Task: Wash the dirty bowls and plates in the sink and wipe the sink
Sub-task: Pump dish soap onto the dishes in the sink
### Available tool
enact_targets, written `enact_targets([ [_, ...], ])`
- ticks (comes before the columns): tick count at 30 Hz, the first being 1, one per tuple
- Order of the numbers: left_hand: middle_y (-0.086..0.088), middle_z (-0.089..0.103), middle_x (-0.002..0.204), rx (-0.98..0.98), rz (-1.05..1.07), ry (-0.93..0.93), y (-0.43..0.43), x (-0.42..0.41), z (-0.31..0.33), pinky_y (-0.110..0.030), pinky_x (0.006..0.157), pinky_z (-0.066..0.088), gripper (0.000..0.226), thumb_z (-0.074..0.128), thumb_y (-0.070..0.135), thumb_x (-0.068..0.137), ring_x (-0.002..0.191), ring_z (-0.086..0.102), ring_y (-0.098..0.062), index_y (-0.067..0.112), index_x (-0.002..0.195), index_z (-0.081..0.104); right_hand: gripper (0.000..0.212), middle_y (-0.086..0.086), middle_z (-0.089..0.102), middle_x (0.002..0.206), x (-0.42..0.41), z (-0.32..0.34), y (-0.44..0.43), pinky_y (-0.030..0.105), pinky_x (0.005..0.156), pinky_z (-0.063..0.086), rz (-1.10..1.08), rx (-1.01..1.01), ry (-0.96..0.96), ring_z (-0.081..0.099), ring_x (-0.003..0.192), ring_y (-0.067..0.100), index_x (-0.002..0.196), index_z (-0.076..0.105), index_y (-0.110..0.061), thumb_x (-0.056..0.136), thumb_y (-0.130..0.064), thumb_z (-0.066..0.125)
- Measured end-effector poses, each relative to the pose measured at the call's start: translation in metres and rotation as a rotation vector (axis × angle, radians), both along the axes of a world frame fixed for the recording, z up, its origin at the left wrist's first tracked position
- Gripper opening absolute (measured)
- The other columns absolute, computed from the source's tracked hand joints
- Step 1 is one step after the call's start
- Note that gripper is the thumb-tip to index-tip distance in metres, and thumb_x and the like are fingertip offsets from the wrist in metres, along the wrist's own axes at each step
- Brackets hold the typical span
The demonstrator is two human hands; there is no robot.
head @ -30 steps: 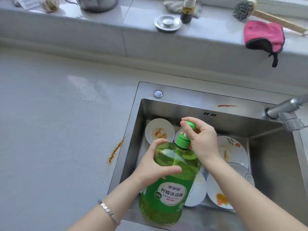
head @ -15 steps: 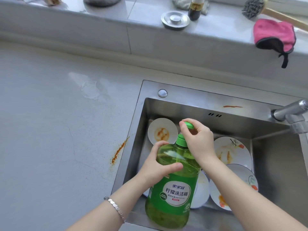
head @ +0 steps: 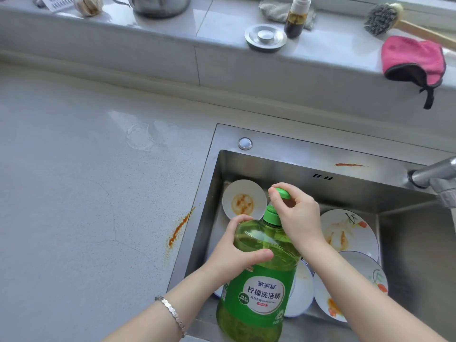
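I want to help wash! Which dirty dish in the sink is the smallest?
The plain white dish in the back left corner, with an orange smear in its middle; the flowered plates are wider.

Person: left hand (head: pixel 237 254) and right hand (head: pixel 299 219), forearms bare up to frame edge. On left wrist, one silver bracelet (head: pixel 172 314) of flat, angular metal links.

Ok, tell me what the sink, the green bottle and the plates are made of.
Sink: brushed stainless steel by the look, grey with soft, blurred reflections on its walls.
Bottle: clear green plastic, glossy; the liquid shows through it.
Plates: probably glazed ceramic, white and shiny with painted flowers, though hard plastic cannot be ruled out.
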State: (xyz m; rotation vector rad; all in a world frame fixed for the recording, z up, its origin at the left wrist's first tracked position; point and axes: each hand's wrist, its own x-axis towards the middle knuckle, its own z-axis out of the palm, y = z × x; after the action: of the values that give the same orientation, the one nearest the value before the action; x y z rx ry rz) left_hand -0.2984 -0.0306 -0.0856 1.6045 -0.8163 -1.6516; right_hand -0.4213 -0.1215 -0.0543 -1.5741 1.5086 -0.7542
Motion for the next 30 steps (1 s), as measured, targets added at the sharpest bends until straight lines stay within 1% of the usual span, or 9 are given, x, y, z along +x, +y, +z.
enact_targets([
  [6, 0.008, 0.066, 0.104, 0.017, -0.002, -0.007, -0.001, 0.001, -0.002, -0.019, 0.069, 0.055, 0.064, 0.083, 0.024, 0.064, 0.089, 0.067, -0.006, 0.041, 0.112, 0.044, 0.003, -0.019, 0.062, 0.071, -0.001, -0.007, 0.003, 0.000, 0.062, 0.037, 0.018, 0.023, 0.061, 0.057, 0.070, -0.009, 0.085, 0.067, -0.026, 0.086, -0.025, 0.064],
  [10, 0.011, 0.067, 0.103, 0.026, -0.020, -0.017, -0.002, 0.002, -0.004, -0.024, 0.080, 0.055, 0.069, 0.081, 0.044, 0.049, 0.091, 0.067, -0.004, 0.048, 0.108, 0.045, 0.006, -0.014, 0.065, 0.075, -0.003, -0.003, -0.007, 0.002, 0.063, 0.039, 0.045, 0.065, 0.097, 0.060, 0.075, 0.001, 0.089, 0.067, -0.029, 0.086, -0.032, 0.063],
  [12, 0.011, 0.066, 0.104, 0.027, -0.027, -0.009, -0.002, 0.002, -0.003, -0.023, 0.078, 0.055, 0.066, 0.082, 0.040, 0.053, 0.090, 0.067, -0.003, 0.049, 0.106, 0.045, 0.011, -0.011, 0.066, 0.073, -0.004, 0.001, -0.014, 0.004, 0.061, 0.040, 0.056, 0.074, 0.131, 0.061, 0.073, 0.004, 0.090, 0.070, -0.026, 0.086, -0.034, 0.063],
  [15, 0.011, 0.065, 0.103, 0.011, -0.017, 0.019, -0.002, -0.002, 0.000, -0.019, 0.069, 0.054, 0.060, 0.082, 0.024, 0.064, 0.085, 0.067, -0.001, 0.044, 0.107, 0.045, 0.018, -0.008, 0.068, 0.079, -0.007, 0.005, -0.015, 0.014, 0.065, 0.043, 0.046, 0.077, 0.167, 0.062, 0.079, 0.009, 0.095, 0.071, -0.024, 0.086, -0.037, 0.062],
  [18, 0.012, 0.065, 0.106, 0.002, -0.030, -0.002, 0.000, -0.005, 0.008, -0.024, 0.076, 0.055, 0.067, 0.081, 0.038, 0.049, 0.091, 0.067, -0.005, 0.047, 0.106, 0.047, 0.019, -0.007, 0.069, 0.082, -0.012, 0.015, -0.010, 0.031, 0.074, 0.050, 0.048, 0.052, 0.228, 0.062, 0.083, 0.015, 0.094, 0.070, -0.029, 0.084, -0.042, 0.061],
  [21, 0.011, 0.063, 0.110, -0.079, -0.049, -0.033, 0.000, -0.006, 0.027, -0.021, 0.078, 0.054, 0.073, 0.082, 0.037, 0.043, 0.095, 0.065, -0.004, 0.047, 0.107, 0.048, 0.017, -0.006, 0.067, 0.078, -0.023, 0.042, -0.005, 0.039, 0.073, 0.052, 0.080, -0.035, 0.184, 0.060, 0.076, 0.018, 0.094, 0.070, -0.028, 0.082, -0.039, 0.065],
  [25, 0.019, 0.050, 0.125, -0.258, -0.113, -0.151, -0.015, -0.005, 0.066, -0.010, 0.077, 0.048, 0.088, 0.088, 0.026, 0.047, 0.108, 0.052, 0.007, 0.045, 0.120, 0.043, 0.022, -0.010, 0.066, 0.076, -0.037, 0.090, -0.004, 0.025, 0.072, 0.047, 0.121, -0.271, 0.055, 0.057, 0.069, 0.006, 0.093, 0.071, -0.020, 0.078, -0.035, 0.072],
  [27, 0.020, 0.050, 0.127, -0.308, -0.182, -0.208, -0.028, -0.004, 0.084, -0.020, 0.092, 0.048, 0.097, 0.087, 0.039, 0.042, 0.113, 0.052, 0.004, 0.054, 0.124, 0.037, 0.030, -0.014, 0.064, 0.077, -0.042, 0.111, -0.004, 0.019, 0.071, 0.046, 0.135, -0.370, 0.016, 0.057, 0.072, 0.003, 0.095, 0.072, -0.018, 0.075, -0.039, 0.068],
  [30, 0.018, 0.049, 0.130, -0.323, -0.298, -0.311, -0.050, -0.001, 0.105, -0.032, 0.102, 0.044, 0.107, 0.087, 0.045, 0.043, 0.119, 0.050, -0.002, 0.053, 0.132, 0.028, 0.039, -0.007, 0.067, 0.080, -0.049, 0.133, -0.007, 0.026, 0.068, 0.048, 0.176, -0.540, 0.049, 0.059, 0.074, 0.010, 0.098, 0.071, -0.012, 0.077, -0.044, 0.063],
])
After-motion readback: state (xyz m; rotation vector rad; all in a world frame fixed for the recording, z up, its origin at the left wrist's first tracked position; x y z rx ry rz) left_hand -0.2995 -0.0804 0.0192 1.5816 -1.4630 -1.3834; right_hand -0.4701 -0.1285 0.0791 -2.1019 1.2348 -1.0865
